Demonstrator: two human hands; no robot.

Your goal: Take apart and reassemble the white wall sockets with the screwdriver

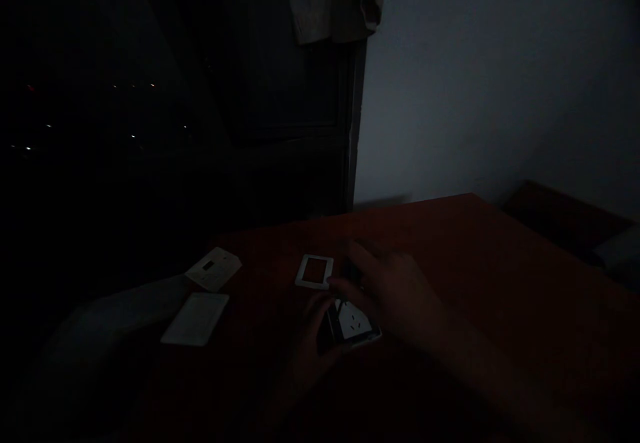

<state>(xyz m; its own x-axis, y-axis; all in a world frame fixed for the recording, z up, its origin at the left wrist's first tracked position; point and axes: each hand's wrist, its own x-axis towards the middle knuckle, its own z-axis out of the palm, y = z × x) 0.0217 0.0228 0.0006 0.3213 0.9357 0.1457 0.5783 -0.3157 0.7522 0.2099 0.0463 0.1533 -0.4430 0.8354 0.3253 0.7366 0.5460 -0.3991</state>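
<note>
In the dim light, my left hand (313, 349) grips the side of a white wall socket (354, 321) with a dark surround. The socket's slotted face points up, low over or on the reddish-brown table (425, 243). Above it, my right hand (393, 283) curls its fingers round a dark tool (353, 271) that looks like a screwdriver. A thin dark line, seemingly its shaft, meets the left part of the socket face. Just beyond the hands lies a white square frame (327, 273) with an open middle, close to my right fingertips.
On the left lie a pale rectangular plate (196, 319) and a folded paper (215, 269) with a dark mark. A dark window with distant lights stands behind the table. Cloth (333, 3) hangs at the top, beside a pale wall (475, 83).
</note>
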